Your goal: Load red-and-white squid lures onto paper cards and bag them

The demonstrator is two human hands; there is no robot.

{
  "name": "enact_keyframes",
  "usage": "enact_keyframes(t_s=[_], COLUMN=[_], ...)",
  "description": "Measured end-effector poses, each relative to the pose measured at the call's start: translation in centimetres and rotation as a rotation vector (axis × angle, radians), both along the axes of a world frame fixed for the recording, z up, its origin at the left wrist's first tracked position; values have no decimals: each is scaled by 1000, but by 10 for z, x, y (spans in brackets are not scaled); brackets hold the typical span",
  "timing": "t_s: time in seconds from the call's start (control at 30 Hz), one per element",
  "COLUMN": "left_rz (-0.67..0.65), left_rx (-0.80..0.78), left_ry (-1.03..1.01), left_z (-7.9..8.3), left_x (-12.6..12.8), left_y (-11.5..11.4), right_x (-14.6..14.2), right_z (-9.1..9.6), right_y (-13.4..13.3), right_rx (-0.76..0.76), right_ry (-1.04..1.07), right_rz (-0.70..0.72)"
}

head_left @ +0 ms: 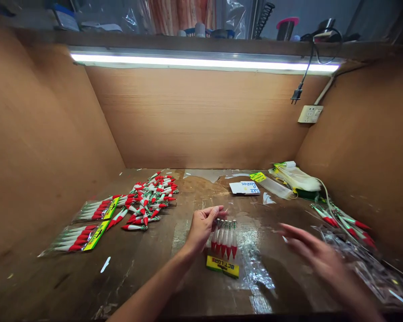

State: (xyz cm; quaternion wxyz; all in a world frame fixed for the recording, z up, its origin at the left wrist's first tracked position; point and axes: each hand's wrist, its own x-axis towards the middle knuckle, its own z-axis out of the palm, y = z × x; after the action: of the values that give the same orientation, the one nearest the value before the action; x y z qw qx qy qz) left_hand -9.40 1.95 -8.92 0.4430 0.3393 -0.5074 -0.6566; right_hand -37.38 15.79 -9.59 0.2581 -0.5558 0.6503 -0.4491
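My left hand (203,223) is closed with thumb and fingers pinched at the far edge of a clear packet of fishing lures (224,239). Several red-and-white lures lie side by side in it, red ends toward me, below the hooks. Its yellow header card (222,266), printed "LURE", faces up at the near end. To the right, my right hand (310,250) is held apart from the packet, fingers stretched out and blurred by motion. A small pale spot shows near its thumb; I cannot tell what it is.
Loose red-and-white lures (151,199) are heaped at the back left, beside two filled packets (77,237). A written white card (244,188) and empty bags (297,179) lie at the back right. More lures (345,223) and clear plastic (362,264) sit right. Wooden walls enclose the table.
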Motion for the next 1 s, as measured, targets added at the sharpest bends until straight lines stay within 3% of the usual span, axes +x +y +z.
enact_keyframes(t_s=[0.13, 0.2, 0.27, 0.57, 0.67, 0.77, 1.0], left_rz=[7, -37, -103, -176, -224, -264, -338], left_rx=[-38, -18, 20, -98, -62, -73, -414], left_ry=[-57, -77, -112, -368, -375, -407, -520], left_z=[-6, -9, -14, -42, -46, -46, -34], left_x=[11, 23, 34, 43, 43, 47, 54], left_y=[-16, -27, -38, -69, -73, -76, -81], right_x=[65, 90, 103, 96, 95, 93, 91], right_z=[3, 2, -3, -44, -46, -43, -42], right_y=[-98, -133, -151, -157, -157, -154, -151], right_rx=[65, 74, 89, 184, 188, 97, -79], right_ry=[-157, -207, -233, -231, -221, -130, 54], right_rz=[433, 493, 470, 470, 432, 417, 500])
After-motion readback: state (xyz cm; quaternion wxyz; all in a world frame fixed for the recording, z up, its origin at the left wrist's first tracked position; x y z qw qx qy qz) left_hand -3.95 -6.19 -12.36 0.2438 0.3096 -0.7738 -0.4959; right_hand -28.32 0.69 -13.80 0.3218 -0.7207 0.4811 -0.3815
